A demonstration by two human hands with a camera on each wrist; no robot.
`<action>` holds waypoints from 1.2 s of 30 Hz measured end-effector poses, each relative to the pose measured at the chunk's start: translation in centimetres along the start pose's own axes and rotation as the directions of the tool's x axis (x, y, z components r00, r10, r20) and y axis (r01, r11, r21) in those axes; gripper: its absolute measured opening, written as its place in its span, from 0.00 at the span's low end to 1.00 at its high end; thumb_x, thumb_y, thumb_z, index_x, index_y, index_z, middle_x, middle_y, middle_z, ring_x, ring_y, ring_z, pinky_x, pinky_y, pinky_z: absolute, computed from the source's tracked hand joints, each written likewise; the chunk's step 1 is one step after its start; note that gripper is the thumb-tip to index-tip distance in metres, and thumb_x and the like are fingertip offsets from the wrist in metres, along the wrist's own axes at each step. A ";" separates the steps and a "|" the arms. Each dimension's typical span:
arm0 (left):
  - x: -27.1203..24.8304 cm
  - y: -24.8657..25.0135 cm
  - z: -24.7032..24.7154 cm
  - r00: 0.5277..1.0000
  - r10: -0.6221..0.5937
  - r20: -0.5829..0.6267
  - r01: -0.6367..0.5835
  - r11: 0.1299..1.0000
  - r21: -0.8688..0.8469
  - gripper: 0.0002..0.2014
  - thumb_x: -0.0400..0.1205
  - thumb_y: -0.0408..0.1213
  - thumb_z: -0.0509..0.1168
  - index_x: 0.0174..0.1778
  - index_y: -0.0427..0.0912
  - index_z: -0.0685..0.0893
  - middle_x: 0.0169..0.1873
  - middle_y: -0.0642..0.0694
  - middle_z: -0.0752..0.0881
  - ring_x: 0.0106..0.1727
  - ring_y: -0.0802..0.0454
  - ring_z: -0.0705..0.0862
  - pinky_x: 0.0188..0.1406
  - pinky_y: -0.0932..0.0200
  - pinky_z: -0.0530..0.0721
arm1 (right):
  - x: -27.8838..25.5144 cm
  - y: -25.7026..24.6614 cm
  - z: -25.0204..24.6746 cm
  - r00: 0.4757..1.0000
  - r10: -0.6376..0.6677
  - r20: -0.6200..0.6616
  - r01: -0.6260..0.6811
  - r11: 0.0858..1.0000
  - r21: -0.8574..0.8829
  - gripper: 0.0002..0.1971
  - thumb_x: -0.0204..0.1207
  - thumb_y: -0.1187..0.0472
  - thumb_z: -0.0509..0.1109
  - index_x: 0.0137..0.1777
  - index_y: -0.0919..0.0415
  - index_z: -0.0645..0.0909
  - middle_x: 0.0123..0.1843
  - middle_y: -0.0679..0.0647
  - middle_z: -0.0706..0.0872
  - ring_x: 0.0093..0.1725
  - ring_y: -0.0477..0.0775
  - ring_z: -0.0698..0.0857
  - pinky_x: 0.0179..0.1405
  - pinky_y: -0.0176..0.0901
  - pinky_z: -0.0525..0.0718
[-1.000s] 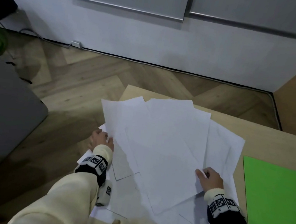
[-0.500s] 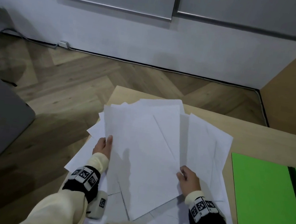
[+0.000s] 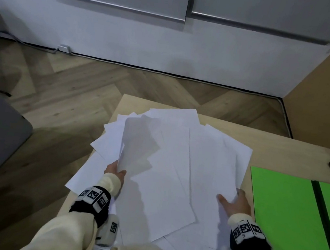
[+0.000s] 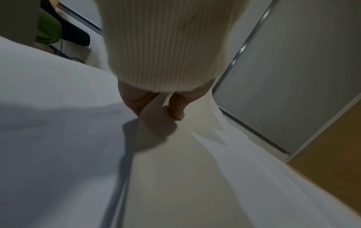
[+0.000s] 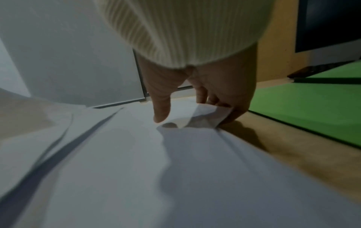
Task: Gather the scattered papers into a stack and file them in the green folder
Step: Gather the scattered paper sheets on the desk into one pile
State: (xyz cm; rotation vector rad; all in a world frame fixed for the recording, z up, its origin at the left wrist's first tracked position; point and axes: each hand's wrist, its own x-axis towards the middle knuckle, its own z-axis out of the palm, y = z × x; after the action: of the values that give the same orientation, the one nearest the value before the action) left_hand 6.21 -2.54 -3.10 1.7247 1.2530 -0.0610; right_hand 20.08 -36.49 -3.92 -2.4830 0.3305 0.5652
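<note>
At six o'clock, cream sleeves [image 3: 74, 232] reach over a wooden table [image 3: 282, 148]. The left hand [image 3: 115, 170] pinches the white papers' [image 3: 175, 168] left edge; the right hand [image 3: 235, 203] curls under their right corner. The green folder [image 3: 286, 214] lies open at three o'clock. Loose sheets overhanging the table's left edge could slip floorward. No legible writing shows.

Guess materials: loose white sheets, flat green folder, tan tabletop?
Loose white sheets: thin matte paper; they bend and curl where the left hand and right hand lift them. Flat green folder: matte, probably card or plastic; cannot tell which. Tan tabletop: light wood-look, likely laminate; faint grain, no glare.
</note>
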 end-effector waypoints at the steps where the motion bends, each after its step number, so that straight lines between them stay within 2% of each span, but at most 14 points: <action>1: -0.2 0.3 0.2 1.000 -0.003 0.025 0.003 1.000 -0.004 0.21 0.80 0.26 0.62 0.70 0.30 0.75 0.65 0.30 0.82 0.65 0.32 0.80 0.67 0.48 0.76 | 0.0 -0.2 0.2 0.999 -0.028 0.026 0.028 0.999 -0.017 0.33 0.69 0.51 0.76 0.71 0.66 0.71 0.70 0.65 0.78 0.69 0.67 0.78 0.69 0.55 0.76; 5: -1.1 1.0 1.1 0.988 -0.043 0.146 0.040 0.999 0.020 0.21 0.81 0.35 0.63 0.69 0.31 0.76 0.64 0.31 0.83 0.64 0.33 0.82 0.64 0.47 0.78 | -0.4 -1.1 1.3 0.982 -0.151 0.115 0.159 0.985 -0.060 0.23 0.78 0.54 0.66 0.68 0.69 0.74 0.67 0.67 0.76 0.66 0.65 0.79 0.69 0.51 0.75; 9: -1.9 1.4 2.1 0.973 -0.023 0.231 0.007 0.997 0.072 0.21 0.82 0.37 0.63 0.70 0.32 0.76 0.66 0.34 0.83 0.66 0.36 0.81 0.66 0.50 0.77 | -1.0 -2.0 1.7 0.959 -0.207 0.193 0.201 0.978 0.053 0.28 0.78 0.52 0.66 0.74 0.67 0.70 0.72 0.61 0.78 0.70 0.62 0.78 0.72 0.51 0.74; 11: -2.1 1.5 2.2 0.975 -0.003 0.223 -0.013 0.998 0.067 0.20 0.82 0.32 0.61 0.70 0.32 0.76 0.66 0.34 0.82 0.66 0.35 0.80 0.65 0.51 0.76 | -0.9 -2.1 1.4 0.978 -0.192 0.078 0.185 0.978 0.092 0.29 0.76 0.55 0.69 0.75 0.65 0.69 0.74 0.62 0.77 0.73 0.63 0.76 0.73 0.53 0.74; 14: -1.8 1.3 1.5 0.987 0.027 0.160 -0.032 0.999 0.029 0.20 0.82 0.27 0.58 0.71 0.33 0.75 0.67 0.33 0.81 0.67 0.35 0.79 0.67 0.50 0.75 | -0.5 -1.8 0.4 0.984 -0.148 -0.098 0.160 0.980 0.123 0.21 0.73 0.65 0.72 0.66 0.62 0.74 0.65 0.66 0.83 0.62 0.66 0.83 0.63 0.55 0.81; 17: -1.5 0.7 0.8 0.986 0.048 0.160 -0.055 0.997 0.045 0.23 0.82 0.24 0.57 0.75 0.36 0.71 0.70 0.35 0.79 0.71 0.35 0.76 0.72 0.49 0.71 | -0.7 -1.4 0.4 0.988 -0.155 -0.020 0.156 0.979 0.132 0.25 0.73 0.67 0.72 0.69 0.61 0.71 0.69 0.64 0.81 0.66 0.66 0.81 0.68 0.56 0.78; 20: -1.7 0.3 0.8 0.984 0.026 0.177 -0.032 0.999 0.032 0.22 0.82 0.25 0.58 0.74 0.34 0.72 0.70 0.33 0.78 0.71 0.34 0.76 0.70 0.48 0.72 | -0.8 -0.9 1.7 0.975 -0.176 0.137 0.162 0.981 0.107 0.28 0.76 0.59 0.70 0.75 0.63 0.67 0.73 0.61 0.77 0.72 0.63 0.76 0.73 0.54 0.73; 23: -1.7 0.1 0.7 0.988 -0.011 0.155 0.016 0.999 -0.037 0.20 0.80 0.30 0.64 0.69 0.30 0.76 0.62 0.32 0.84 0.63 0.34 0.81 0.64 0.47 0.78 | -0.9 -0.7 1.9 0.957 -0.197 0.211 0.154 0.967 0.204 0.23 0.77 0.66 0.68 0.72 0.65 0.73 0.69 0.60 0.81 0.70 0.60 0.79 0.73 0.52 0.73; 25: -1.4 0.3 0.1 0.992 -0.013 0.126 0.033 0.986 -0.162 0.18 0.77 0.36 0.70 0.61 0.32 0.82 0.43 0.38 0.88 0.47 0.39 0.85 0.51 0.51 0.82 | -0.9 -0.4 1.4 0.952 -0.189 0.240 0.117 0.952 0.284 0.22 0.77 0.72 0.65 0.71 0.67 0.74 0.67 0.60 0.82 0.69 0.59 0.79 0.72 0.51 0.72; 27: -0.8 0.5 -0.8 0.997 -0.020 0.078 0.040 0.962 -0.270 0.18 0.74 0.40 0.73 0.57 0.37 0.84 0.41 0.42 0.87 0.41 0.44 0.85 0.45 0.55 0.81 | -0.5 0.2 0.8 0.949 -0.163 0.270 0.055 0.929 0.367 0.21 0.76 0.76 0.65 0.69 0.70 0.74 0.64 0.60 0.82 0.65 0.56 0.79 0.70 0.51 0.72; 29: -0.2 0.3 -1.2 0.997 -0.023 0.077 0.045 0.952 -0.301 0.18 0.73 0.39 0.74 0.58 0.38 0.84 0.49 0.40 0.88 0.44 0.45 0.85 0.46 0.57 0.79 | -0.2 0.5 0.6 0.935 -0.097 0.342 -0.048 0.918 0.393 0.22 0.65 0.72 0.76 0.60 0.70 0.80 0.57 0.61 0.84 0.60 0.60 0.81 0.69 0.55 0.74; 31: -0.3 -0.1 -0.6 0.989 -0.012 0.147 0.049 0.968 -0.248 0.20 0.73 0.37 0.74 0.60 0.34 0.83 0.53 0.36 0.88 0.46 0.44 0.85 0.47 0.56 0.81 | 0.7 1.2 1.1 0.910 0.001 0.414 -0.184 0.897 0.402 0.34 0.42 0.63 0.85 0.52 0.74 0.83 0.46 0.64 0.87 0.51 0.65 0.85 0.61 0.55 0.79; 34: -1.2 -0.5 1.4 0.976 0.019 0.217 0.018 0.986 -0.167 0.22 0.73 0.39 0.75 0.59 0.31 0.84 0.46 0.37 0.88 0.44 0.42 0.86 0.46 0.53 0.84 | -0.1 0.0 1.9 0.870 0.064 0.488 -0.254 0.908 0.334 0.41 0.58 0.50 0.83 0.66 0.75 0.75 0.60 0.59 0.84 0.59 0.60 0.83 0.65 0.48 0.76; 36: -2.0 0.2 2.9 0.969 0.058 0.240 -0.012 0.982 -0.188 0.22 0.72 0.41 0.76 0.58 0.33 0.84 0.45 0.39 0.87 0.45 0.42 0.86 0.46 0.53 0.84 | -1.0 -1.0 2.3 0.893 0.038 0.449 -0.125 0.978 0.166 0.44 0.56 0.39 0.80 0.66 0.67 0.73 0.61 0.57 0.81 0.60 0.55 0.80 0.62 0.42 0.74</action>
State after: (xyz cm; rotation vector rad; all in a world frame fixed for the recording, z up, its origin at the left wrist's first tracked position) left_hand 6.74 -5.96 -3.46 1.5265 1.0134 -0.1286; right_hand 18.79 -34.22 -4.69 -2.0862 0.2921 1.0605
